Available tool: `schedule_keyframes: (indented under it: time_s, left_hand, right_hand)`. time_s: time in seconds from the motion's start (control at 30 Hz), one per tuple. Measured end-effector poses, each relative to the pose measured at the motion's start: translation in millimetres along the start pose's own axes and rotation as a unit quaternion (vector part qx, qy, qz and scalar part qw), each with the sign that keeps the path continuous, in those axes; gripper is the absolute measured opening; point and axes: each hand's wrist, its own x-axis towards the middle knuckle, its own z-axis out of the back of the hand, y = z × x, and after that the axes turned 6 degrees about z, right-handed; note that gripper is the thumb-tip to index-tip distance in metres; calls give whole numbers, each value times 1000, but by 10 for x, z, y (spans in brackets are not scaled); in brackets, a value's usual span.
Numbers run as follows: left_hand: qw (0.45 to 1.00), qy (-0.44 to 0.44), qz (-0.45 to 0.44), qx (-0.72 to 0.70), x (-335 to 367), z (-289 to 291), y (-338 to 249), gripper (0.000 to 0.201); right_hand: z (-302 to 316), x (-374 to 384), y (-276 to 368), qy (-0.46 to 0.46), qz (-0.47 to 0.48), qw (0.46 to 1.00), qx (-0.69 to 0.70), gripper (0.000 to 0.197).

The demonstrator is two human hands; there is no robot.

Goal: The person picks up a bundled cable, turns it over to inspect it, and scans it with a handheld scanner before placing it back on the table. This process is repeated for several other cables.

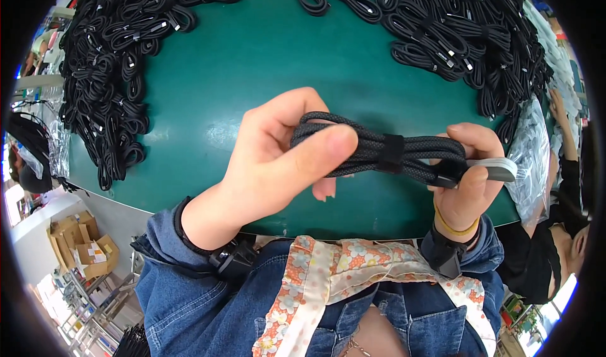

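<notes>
Above the green table I hold a coiled black braided cable [416,147] in both hands, bound at its middle by a black strap [391,153]. My left hand [278,148] grips the coil's left end, its thumb laid across the front loops. At the other end my right hand [470,174] is closed by the cable's black connector [447,181]. A flat pale piece with a grey face [495,169] sticks out between its thumb and fingers; its kind I cannot make out.
Piles of coiled black cables lie on the green table [208,92], at the far left [107,73] and far right [454,35]. Clear plastic bags [530,155] hang at the right edge, where another person's arm [567,130] shows. Cardboard boxes [82,243] stand lower left.
</notes>
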Motion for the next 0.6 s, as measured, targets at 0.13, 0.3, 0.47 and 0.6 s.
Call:
schedule_keyframes:
  time_s: [0.13, 0.3, 0.47, 0.6]
  left_hand:
    - [995, -25, 99, 2, 39, -76, -40, 20]
    - [994, -30, 103, 15, 53, -74, -49, 24]
    - [967, -84, 4, 242, 100, 64, -125, 27]
    - [863, -207, -142, 439, 271, 380, -181, 27]
  right_hand:
    - [-45, -2, 22, -36, 8, 999, 10, 46]
    - [-64, 94, 50, -8, -41, 999, 5, 40]
    - [-153, 231, 198, 129, -153, 980, -10, 23]
    - [-147, 220, 80, 274, -269, 923, -39, 18]
